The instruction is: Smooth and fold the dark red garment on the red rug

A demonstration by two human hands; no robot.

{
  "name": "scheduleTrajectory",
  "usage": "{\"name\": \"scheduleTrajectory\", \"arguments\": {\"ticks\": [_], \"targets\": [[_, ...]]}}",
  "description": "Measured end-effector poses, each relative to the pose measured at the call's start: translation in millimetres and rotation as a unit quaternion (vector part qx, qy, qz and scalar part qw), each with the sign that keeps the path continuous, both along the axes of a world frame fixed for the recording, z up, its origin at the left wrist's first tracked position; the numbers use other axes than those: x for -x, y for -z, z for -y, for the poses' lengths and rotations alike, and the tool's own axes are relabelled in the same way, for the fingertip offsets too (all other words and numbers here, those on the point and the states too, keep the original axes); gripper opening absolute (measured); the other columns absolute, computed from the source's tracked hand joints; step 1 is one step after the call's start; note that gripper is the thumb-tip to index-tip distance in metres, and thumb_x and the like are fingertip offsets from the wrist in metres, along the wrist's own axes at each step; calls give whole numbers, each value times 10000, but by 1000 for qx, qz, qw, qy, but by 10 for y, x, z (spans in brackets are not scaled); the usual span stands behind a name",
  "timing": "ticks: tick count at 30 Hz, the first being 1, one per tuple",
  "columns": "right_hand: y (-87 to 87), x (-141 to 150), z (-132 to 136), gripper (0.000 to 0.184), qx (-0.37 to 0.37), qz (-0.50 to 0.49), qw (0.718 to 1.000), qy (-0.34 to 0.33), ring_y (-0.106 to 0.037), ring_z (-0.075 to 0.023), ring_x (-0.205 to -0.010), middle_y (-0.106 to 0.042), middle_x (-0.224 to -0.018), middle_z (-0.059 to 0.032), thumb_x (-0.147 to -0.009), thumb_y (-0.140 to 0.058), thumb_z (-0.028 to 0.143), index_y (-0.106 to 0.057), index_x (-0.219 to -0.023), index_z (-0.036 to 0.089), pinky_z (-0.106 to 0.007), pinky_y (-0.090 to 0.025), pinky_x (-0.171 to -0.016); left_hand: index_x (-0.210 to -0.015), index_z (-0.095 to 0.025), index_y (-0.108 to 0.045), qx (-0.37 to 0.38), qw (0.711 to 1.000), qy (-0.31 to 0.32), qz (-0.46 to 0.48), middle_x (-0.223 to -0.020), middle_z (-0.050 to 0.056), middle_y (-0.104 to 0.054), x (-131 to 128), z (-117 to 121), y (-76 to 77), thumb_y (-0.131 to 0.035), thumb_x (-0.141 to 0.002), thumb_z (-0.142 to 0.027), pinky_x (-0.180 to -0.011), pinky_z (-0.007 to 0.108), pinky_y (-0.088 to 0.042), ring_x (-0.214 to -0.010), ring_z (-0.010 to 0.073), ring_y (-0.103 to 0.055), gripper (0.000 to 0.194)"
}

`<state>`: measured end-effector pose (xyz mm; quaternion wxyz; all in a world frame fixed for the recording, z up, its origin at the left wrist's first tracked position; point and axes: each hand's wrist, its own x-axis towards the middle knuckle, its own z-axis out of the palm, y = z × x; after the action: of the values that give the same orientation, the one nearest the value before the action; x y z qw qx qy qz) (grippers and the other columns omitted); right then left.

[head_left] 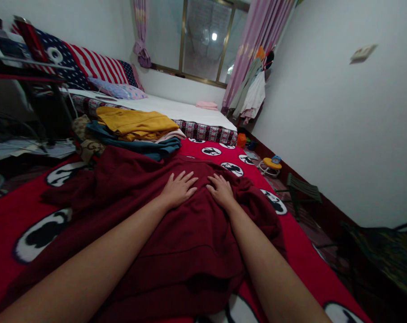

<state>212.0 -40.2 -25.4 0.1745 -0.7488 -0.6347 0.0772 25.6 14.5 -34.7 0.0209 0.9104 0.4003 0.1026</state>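
Observation:
A dark red garment (190,229) lies spread over a bright red blanket (300,242) with white and black round prints. Its surface has several soft creases, and the hem nearest me gapes a little. My left hand (179,190) rests on the upper part of the cloth with its fingers spread. Just to the right, my right hand (221,190) lies on the same cloth, fingers apart too. Neither hand grips anything. Beyond the garment's far left edge sits a pile of clothes, with a mustard yellow piece (136,122) on top and a teal one (149,147) below.
A white-topped bed (176,107) stands under the window. At left is a cluttered desk (24,74). Along the right wall are a green folding stool (304,187), a small yellow-seated stool (272,164) and a dark patterned chair (385,251). Clothes (253,96) hang by the curtain.

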Motion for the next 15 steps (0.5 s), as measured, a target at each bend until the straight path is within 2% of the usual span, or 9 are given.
{"name": "scheduleTrajectory", "arguments": {"ticks": [15], "targets": [[25, -5, -7, 470, -9, 1, 1000, 1, -211, -244, -1442, -331, -1539, -43, -925, -490, 367, -482, -1381, 254, -514, -165, -1154, -1452, -303, -377, 2, 1000, 1, 0, -1565, 0, -264, -2, -1, -5, -294, -969, -468, -1128, 590, -183, -1442, 277, -216, 516]]}}
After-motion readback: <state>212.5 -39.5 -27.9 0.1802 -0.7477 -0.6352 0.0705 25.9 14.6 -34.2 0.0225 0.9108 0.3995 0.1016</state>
